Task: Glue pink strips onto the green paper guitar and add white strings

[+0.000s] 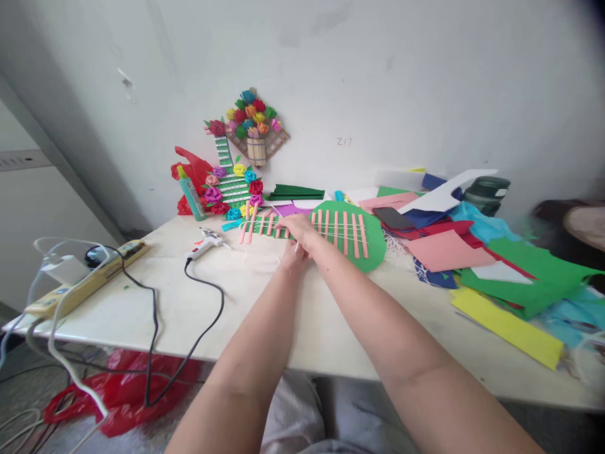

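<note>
A green guitar-shaped paper cutout lies flat on the table, crossed by pink paper strips. Thin white string runs lengthwise over the strips. My right hand bends over the guitar's neck, its fingers closed on the white string near the pink strips. Just below it, my left hand is closed too, with a short white piece of string showing at its fingers. The two hands touch or nearly touch, and the right one partly hides the left fingertips.
A glue gun with a black cord rests left of the cutout, near a power strip. A glue bottle and a flower-trimmed paper guitar stand behind. Coloured paper, a phone and a dark container crowd the right.
</note>
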The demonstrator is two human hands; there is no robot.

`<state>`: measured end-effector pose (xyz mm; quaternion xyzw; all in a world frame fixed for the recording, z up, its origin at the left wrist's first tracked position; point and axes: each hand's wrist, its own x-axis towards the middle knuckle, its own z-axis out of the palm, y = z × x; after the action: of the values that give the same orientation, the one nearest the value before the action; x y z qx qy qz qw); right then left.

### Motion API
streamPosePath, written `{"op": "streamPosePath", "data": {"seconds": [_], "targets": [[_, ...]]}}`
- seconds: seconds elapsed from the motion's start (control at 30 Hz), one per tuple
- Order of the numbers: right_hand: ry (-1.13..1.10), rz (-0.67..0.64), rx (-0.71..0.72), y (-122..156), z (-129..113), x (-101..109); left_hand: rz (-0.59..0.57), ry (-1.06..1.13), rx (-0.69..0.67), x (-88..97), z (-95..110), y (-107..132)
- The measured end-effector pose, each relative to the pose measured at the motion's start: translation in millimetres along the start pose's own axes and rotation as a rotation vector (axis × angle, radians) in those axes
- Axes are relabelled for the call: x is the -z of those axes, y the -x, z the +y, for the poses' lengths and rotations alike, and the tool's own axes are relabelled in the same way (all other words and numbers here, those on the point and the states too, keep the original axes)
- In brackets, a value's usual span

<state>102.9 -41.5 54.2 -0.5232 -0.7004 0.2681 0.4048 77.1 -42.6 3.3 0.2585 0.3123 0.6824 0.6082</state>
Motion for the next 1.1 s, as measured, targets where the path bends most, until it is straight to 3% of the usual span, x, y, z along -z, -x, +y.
{"op": "streamPosePath", "data": {"seconds": [0.07,0.2,0.43,0.57,0.67,0.73,0.93,1.1], "targets": [[-0.201,-0.023,-0.122,-3,4,13,-0.094,-0.042,0.058,9.9,-10,1],[-0.41,-0.057,-0.161,-2,8,24,-0.304,-0.116,0.036,22.0,-17,1],[-0.419,0.049,-0.022,7,17,43,-0.309,-0.099,-0.019,23.2,-12,-4],[-0.144,0.316,0.038,17,35,78,-0.316,-0.083,-0.046,28.1,-13,-8],[0.252,0.528,-0.029,29,49,106,-0.306,-0.107,-0.043,31.2,-14,-10],[0.42,0.591,-0.111,35,59,122,-0.305,-0.113,-0.043,32.1,-13,-10],[0.594,0.525,-0.259,45,94,140,-0.205,-0.076,-0.001,31.1,-10,-12],[0.633,0.434,-0.234,47,110,136,-0.192,-0.061,0.02,31.8,-9,-14]]}}
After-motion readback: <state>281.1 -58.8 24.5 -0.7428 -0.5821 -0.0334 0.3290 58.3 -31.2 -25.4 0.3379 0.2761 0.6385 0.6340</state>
